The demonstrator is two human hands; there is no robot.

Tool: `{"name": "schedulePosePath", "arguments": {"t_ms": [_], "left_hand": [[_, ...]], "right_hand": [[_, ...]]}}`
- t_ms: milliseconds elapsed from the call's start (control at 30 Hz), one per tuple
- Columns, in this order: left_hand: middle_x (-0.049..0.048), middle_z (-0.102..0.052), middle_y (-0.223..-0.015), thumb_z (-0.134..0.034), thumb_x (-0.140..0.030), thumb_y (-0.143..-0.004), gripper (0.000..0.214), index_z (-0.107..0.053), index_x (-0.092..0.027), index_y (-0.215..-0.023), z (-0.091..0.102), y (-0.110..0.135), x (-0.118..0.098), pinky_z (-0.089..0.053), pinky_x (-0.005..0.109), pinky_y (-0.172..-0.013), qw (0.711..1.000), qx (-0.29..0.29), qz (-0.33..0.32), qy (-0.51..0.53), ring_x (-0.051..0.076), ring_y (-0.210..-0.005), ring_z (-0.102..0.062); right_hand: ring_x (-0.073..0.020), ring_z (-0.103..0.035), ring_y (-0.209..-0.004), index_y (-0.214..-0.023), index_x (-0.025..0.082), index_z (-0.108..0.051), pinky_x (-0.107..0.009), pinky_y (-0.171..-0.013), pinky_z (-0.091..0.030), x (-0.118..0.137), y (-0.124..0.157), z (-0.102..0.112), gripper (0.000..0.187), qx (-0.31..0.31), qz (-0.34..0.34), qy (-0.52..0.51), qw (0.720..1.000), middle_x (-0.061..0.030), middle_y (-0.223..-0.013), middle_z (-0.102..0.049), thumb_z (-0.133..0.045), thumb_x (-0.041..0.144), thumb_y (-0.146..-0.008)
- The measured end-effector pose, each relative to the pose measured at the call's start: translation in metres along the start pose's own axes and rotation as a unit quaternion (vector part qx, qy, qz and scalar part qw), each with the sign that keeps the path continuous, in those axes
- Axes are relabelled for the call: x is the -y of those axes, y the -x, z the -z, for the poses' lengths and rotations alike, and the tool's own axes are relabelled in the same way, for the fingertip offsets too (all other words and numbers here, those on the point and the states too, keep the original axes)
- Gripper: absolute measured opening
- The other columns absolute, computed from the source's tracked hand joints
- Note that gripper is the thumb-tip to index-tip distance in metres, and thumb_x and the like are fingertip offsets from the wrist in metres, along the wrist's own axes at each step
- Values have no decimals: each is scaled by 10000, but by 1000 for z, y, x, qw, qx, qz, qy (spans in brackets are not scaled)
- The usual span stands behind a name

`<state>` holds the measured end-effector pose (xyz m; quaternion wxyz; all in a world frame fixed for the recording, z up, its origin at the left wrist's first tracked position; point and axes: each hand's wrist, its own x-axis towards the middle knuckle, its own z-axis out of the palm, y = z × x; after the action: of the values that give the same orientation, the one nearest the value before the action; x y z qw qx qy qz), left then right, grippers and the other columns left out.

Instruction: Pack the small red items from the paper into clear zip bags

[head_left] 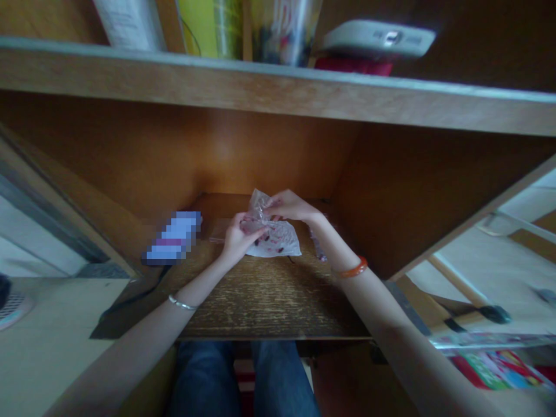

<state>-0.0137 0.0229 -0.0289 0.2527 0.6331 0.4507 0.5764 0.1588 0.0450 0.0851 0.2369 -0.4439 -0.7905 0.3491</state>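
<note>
Both my hands work close together over the wooden desk (278, 301). My left hand (238, 236) is closed, thumb and fingers gripping a small clear plastic bag (258, 202). From the right, my right hand (289, 205) pinches the same bag near its upper part; its fingertips are partly hidden. Under my hands lies a white sheet (284, 246) with small dark red pieces on it; whether it is paper or a pouch I cannot tell. Beside my left hand rests another flat clear plastic piece (217, 233). A patterned strip (320, 246) lies partly behind my right forearm.
A phone with a blurred-out screen (174, 238) leans at the left, with a dark cable (134, 298) running from it. Wooden side walls enclose the desk. Above, a shelf edge (278, 90) carries containers and a white device (377, 39). A shoe (15, 310) shows at far left.
</note>
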Motion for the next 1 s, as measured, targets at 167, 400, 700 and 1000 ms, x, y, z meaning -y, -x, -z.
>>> {"name": "schedulePosePath", "arguments": {"t_ms": [167, 400, 700, 1000], "left_hand": [[8, -609, -808, -587, -398, -833, 209, -552, -192, -838, 3, -1, -1, -441, 267, -710, 1000, 6, -2, -14, 147, -722, -573], [-5, -603, -741, -557, -403, -840, 204, -560, -199, -823, 3, 1, -5, -440, 256, -671, 998, 50, -9, 26, 152, -692, -574], [46, -693, -877, -598, -439, -826, 312, -648, -163, -963, 2, 6, -18, -487, 268, -686, 991, 72, 32, 110, 175, -765, -627], [34, -654, -694, -533, -518, -854, 414, -652, -147, -712, 6, 4, -27, -447, 238, -625, 996, 6, -14, 89, 149, -661, -574]], "right_hand": [[-92, -594, -553, -852, 90, -693, -197, -524, -428, -1, 2, 11, 219, -10, -46, -36, 998, -34, -646, -643, -637, 254, -717], [-93, -605, -543, -874, 103, -690, -195, -500, -431, -1, 3, 12, 372, -8, -47, -38, 998, -61, -692, -667, -582, 457, -832], [-39, -441, -424, -799, 103, -680, -169, -428, -319, -1, 3, 5, 309, 50, 19, -21, 998, 37, -509, -521, -569, 387, -853], [-64, -487, -487, -761, 116, -692, -197, -489, -388, -6, -3, -1, 236, 159, 45, -40, 986, 16, -587, -592, -645, 347, -740]]}}
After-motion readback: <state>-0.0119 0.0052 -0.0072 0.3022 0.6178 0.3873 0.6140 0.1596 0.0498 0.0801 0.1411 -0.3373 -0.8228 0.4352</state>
